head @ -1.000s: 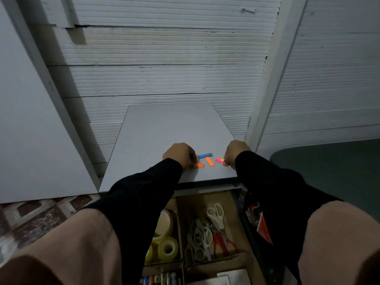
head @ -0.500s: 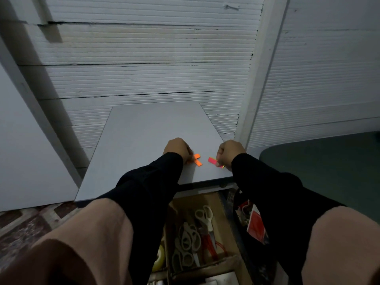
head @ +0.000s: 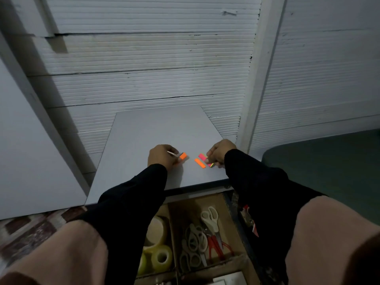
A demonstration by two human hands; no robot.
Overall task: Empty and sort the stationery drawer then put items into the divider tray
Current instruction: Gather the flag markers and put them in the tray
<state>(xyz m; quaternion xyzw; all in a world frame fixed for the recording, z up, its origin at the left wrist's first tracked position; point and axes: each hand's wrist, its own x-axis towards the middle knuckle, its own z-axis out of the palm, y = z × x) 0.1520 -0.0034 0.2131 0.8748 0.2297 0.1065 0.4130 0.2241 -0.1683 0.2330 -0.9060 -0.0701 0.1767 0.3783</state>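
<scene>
Small neon sticky tabs lie on the grey tabletop point(head: 156, 132). My left hand point(head: 162, 157) pinches an orange tab point(head: 182, 155) with curled fingers. My right hand point(head: 220, 152) pinches a pink tab point(head: 202, 156), with a small stack of tabs point(head: 211, 165) under its fingers. A loose orange tab point(head: 200, 163) lies between the two hands. Below the table edge sits the cardboard divider tray point(head: 174, 225), with several scissors point(head: 202, 235) in one compartment and tape rolls point(head: 158, 249) in the one to its left.
A white ribbed wall stands right behind the table. A white board point(head: 26, 140) leans at the left. A dark green surface point(head: 329, 167) lies to the right. Red packaged items point(head: 249, 221) sit by the tray's right side. Patterned floor shows at the lower left.
The hands have drawn apart, and the left one now holds an orange tab. The blue tab seen a second ago is out of sight. The camera has tilted slightly.
</scene>
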